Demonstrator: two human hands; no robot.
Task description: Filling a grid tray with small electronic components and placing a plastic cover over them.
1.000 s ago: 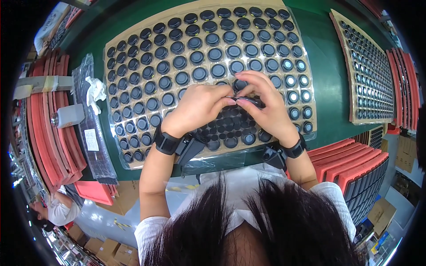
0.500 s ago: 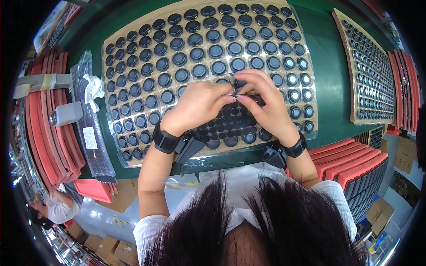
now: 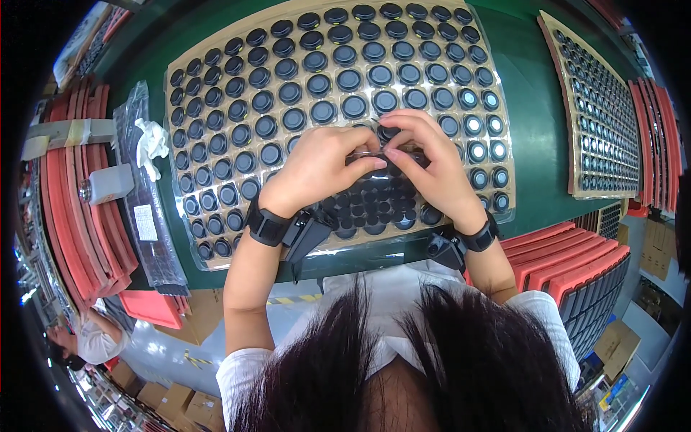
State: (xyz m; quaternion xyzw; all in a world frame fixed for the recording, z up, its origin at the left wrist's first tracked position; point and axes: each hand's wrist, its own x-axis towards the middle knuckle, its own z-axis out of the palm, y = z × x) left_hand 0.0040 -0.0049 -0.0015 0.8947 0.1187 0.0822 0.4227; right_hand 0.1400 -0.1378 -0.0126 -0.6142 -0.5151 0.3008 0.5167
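Note:
A large tray [image 3: 360, 245] holds rows of round black parts [image 3: 349, 79]. Above its near middle is a dark sheet [image 3: 374, 201] covered with black discs. My left hand [image 3: 317, 169] is closed at the sheet's upper edge, thumb and curled fingers together. Beside it, my right hand [image 3: 432, 158] has its thumb and fingers bent in close to the same edge. What lies between the right fingertips is too small to make out. Both hands hide several of the parts beneath them. Each wrist wears a black strap with a small device.
A second filled tray [image 3: 568, 93] lies at the right of the green table [image 3: 529, 122]. Red trays [image 3: 568, 263] are stacked at lower right, others [image 3: 79, 194] at left. Near these are a white bottle [image 3: 110, 184], crumpled white tissue [image 3: 152, 147] and a plastic-wrapped pack [image 3: 155, 237].
My right thumb has shifted slightly up and right, away from the left thumb. The disc sheet has tilted a little under my hands. My left hand has hardly moved.

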